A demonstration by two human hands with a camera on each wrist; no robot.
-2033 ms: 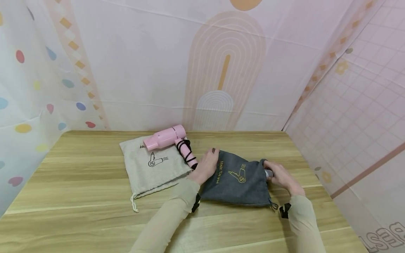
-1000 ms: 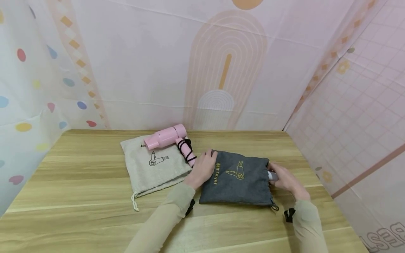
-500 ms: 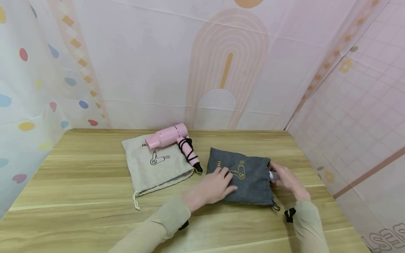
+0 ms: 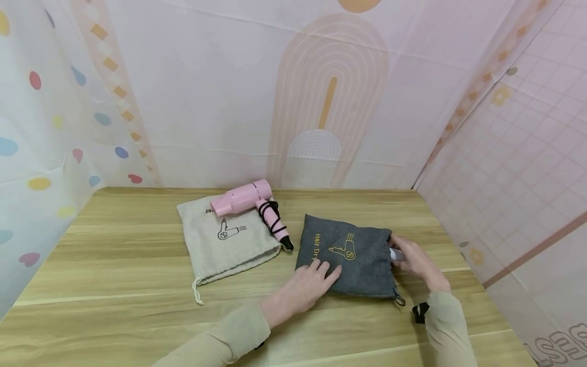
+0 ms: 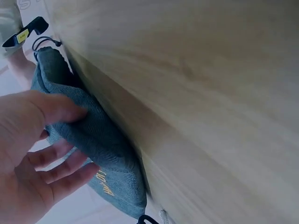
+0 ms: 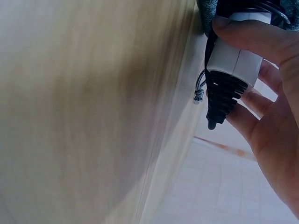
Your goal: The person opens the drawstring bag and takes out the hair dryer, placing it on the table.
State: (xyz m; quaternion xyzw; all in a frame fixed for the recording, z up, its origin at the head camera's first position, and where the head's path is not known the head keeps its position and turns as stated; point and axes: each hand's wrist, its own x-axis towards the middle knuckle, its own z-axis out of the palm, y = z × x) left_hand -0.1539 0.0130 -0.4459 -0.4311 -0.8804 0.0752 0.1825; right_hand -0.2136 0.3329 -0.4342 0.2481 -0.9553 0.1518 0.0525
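Observation:
A dark grey drawstring bag (image 4: 367,275) with a yellow hair dryer print lies on the table, its mouth to the right. My right hand (image 4: 415,260) grips the white handle of a hair dryer (image 6: 236,63) at that mouth. A black cord and ribbed black cord end show on the handle in the right wrist view; the rest of the dryer is hidden inside the bag. My left hand (image 4: 300,290) rests on the bag's near left part, fingers spread and relaxed. In the left wrist view the thumb touches the cloth (image 5: 110,135).
Left of the grey bag, a pink hair dryer (image 4: 243,198) with black cord wound round its handle lies on a beige drawstring bag (image 4: 220,260). The wooden table (image 4: 114,270) meets patterned cloth walls (image 4: 206,102) at the back and sides.
My left hand has let go of the grey bag's far left corner and moved toward me onto its near part. The right hand still holds the handle, slightly further right than at first.

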